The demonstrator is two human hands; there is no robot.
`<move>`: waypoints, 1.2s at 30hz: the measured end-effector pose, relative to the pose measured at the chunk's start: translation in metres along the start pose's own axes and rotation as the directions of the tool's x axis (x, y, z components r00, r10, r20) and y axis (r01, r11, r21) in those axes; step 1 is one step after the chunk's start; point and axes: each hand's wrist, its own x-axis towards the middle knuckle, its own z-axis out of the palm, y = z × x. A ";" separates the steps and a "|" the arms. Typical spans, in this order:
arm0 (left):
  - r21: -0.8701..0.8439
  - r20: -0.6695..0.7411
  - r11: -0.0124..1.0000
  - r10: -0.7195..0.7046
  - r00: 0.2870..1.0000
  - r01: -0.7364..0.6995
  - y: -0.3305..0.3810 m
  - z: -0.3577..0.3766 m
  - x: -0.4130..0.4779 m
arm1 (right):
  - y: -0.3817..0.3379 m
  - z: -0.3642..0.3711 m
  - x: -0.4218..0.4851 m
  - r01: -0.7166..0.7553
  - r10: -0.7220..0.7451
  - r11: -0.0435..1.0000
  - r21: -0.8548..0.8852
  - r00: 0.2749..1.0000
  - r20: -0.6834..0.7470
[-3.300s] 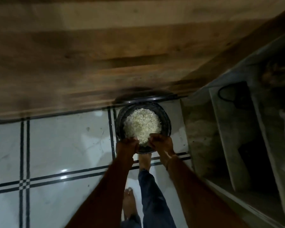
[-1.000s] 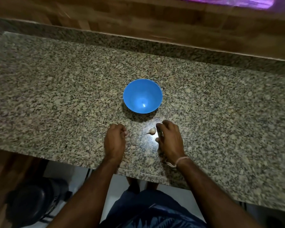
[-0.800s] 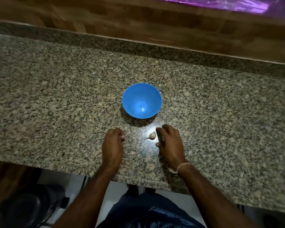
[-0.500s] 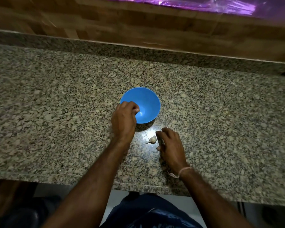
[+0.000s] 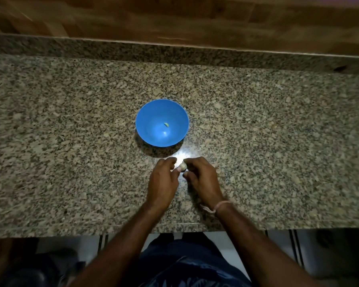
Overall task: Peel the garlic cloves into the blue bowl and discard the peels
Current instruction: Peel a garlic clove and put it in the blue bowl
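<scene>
A blue bowl [image 5: 151, 117] stands in the middle of a speckled granite counter [image 5: 71, 125]. One small pale peeled clove [image 5: 166, 124] lies inside it. Just in front of the bowl, a whitish garlic clove [image 5: 182, 166] is pinched between both hands. My left hand [image 5: 163, 181] holds its left side with thumb and fingertips. My right hand [image 5: 202, 179] grips its right side, fingers curled over it. A light string bracelet circles my right wrist.
A wooden wall panel [image 5: 174, 19] rises behind the counter's raised granite back edge. The counter's front edge runs just below my wrists, with tiled floor [image 5: 278, 253] and my blue-clothed legs beneath. A dark round object [image 5: 29, 272] sits on the floor at lower left.
My left hand came back from the bowl, where a peeled clove now lies, and joined my right hand on the clove that lay on the counter. Earlier I held a dark peel-filled bowl over the floor.
</scene>
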 end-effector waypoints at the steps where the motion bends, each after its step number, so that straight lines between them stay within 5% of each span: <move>1: 0.001 0.010 1.000 -0.009 1.000 0.009 0.003 0.006 0.003 | -0.001 0.002 0.000 -0.006 0.006 1.000 0.015 1.000 -0.002; 6: -0.340 0.042 0.900 -0.276 0.960 0.273 0.016 0.012 0.001 | 0.000 -0.005 0.002 -0.140 0.133 0.960 0.242 0.990 0.047; 11: -0.806 0.333 0.376 -0.350 0.876 0.457 0.034 0.006 -0.011 | -0.001 -0.032 -0.003 -0.235 0.197 0.808 0.541 0.972 0.128; 14: -0.859 0.356 0.260 -0.318 0.879 0.442 0.049 0.001 -0.018 | -0.009 -0.049 -0.005 -0.186 0.141 0.789 0.586 0.983 0.122; 23: -0.908 0.250 0.252 -0.312 0.917 0.333 0.068 0.005 -0.032 | -0.020 -0.075 -0.007 0.035 -0.068 0.881 0.472 0.996 0.053; 36: -0.848 0.045 0.486 -0.326 0.944 0.209 0.087 0.007 -0.050 | -0.021 -0.089 -0.015 0.216 -0.232 0.953 0.212 0.971 0.051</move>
